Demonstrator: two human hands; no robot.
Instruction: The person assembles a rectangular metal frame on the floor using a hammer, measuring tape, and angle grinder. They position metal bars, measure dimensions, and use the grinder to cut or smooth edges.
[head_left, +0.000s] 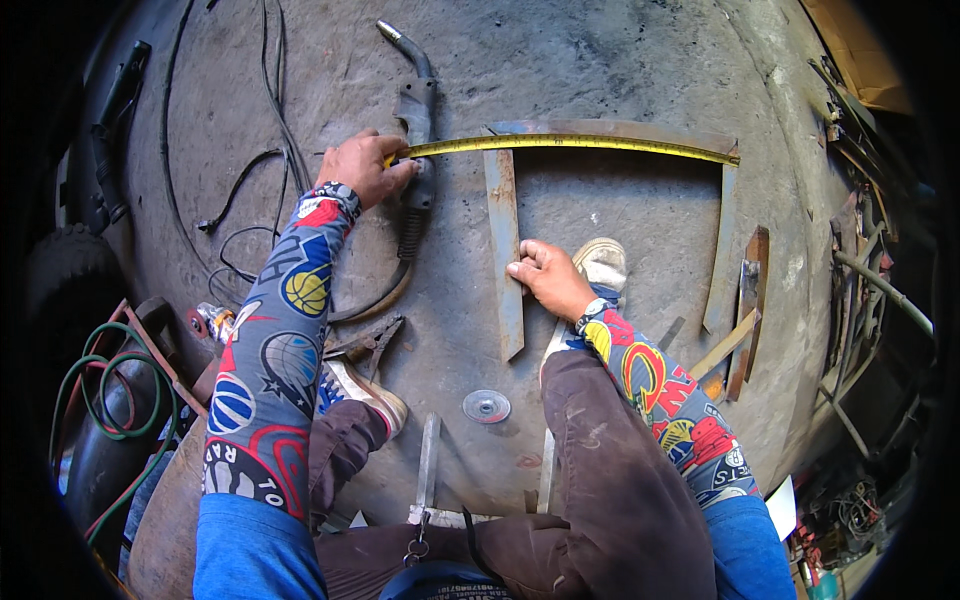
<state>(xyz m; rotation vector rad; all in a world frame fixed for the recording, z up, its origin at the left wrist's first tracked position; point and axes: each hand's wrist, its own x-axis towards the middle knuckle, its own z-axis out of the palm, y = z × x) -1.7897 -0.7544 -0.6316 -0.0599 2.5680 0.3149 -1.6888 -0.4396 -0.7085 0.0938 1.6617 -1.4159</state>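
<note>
My left hand (364,166) grips the case end of a yellow tape measure (570,144), whose blade stretches right along a rusty flat steel bar (610,128) on the concrete floor. A welding torch (417,110) lies under and beside that hand. My right hand (545,274) presses its fingertips on the edge of an upright flat steel bar (505,250) that meets the top bar. Another flat bar (722,250) runs down from the tape's far end on the right.
Black cables (270,110) snake over the floor at the left, with a green hose (110,390) around a dark cylinder. A grinding disc (486,406) and a thin steel strip (428,462) lie near my knees. Scrap steel pieces (748,300) and rods (880,290) pile at the right.
</note>
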